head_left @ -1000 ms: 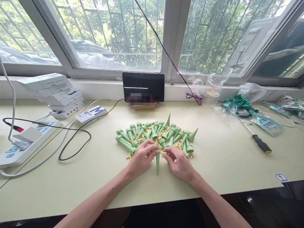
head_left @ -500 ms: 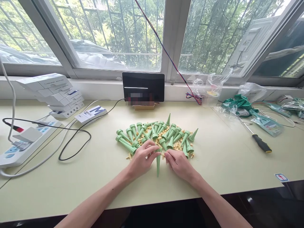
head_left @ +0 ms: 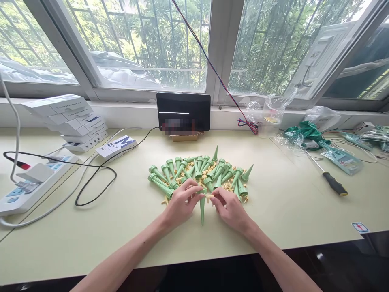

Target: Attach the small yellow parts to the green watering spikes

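My left hand [head_left: 184, 199] is closed on a green plastic watering spike [head_left: 202, 211], gripping it near its wide capped end while the tip points down toward me. Close to its right side, my right hand [head_left: 228, 205] pinches a small yellow plastic valve piece [head_left: 209, 197] between thumb and forefinger. The valve piece points at the spike's upper end; whether the two touch I cannot tell. Just beyond both hands lies a pile of green spikes [head_left: 172, 166] mixed with many small yellow pieces [head_left: 227, 186].
A tablet [head_left: 184, 111] leans by the window behind the pile. On the left are stacked white boxes [head_left: 71, 117], a power strip [head_left: 36, 182] and a looping black cable [head_left: 114, 178]. To the right lie a screwdriver [head_left: 334, 183] and plastic-bagged items [head_left: 342, 158].
My right hand has shifted very slightly, and more of the yellow valve piece shows between its fingers and the spike. The left hand stays nearly still.
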### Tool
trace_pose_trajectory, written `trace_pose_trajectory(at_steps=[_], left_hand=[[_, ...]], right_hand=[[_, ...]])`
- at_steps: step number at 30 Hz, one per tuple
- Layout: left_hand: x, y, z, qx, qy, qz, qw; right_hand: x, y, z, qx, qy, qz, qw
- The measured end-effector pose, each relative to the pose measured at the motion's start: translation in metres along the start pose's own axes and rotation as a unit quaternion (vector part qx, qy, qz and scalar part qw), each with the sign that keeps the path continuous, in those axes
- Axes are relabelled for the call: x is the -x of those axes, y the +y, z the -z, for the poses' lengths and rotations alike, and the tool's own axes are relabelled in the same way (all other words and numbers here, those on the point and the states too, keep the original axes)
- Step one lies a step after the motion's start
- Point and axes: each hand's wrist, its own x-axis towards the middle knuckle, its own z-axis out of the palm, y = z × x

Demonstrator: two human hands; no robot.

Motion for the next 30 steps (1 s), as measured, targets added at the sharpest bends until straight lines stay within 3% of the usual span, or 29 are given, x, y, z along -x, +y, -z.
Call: trace_pose_trajectory(at_steps=[30], left_hand=[[0.0004,0.0001,0.0002,0.004,-0.012,0.027,1.0]], right_hand=[[-0.0007,-0.0019,0.0003,0.032,0.008,0.025,0.999]])
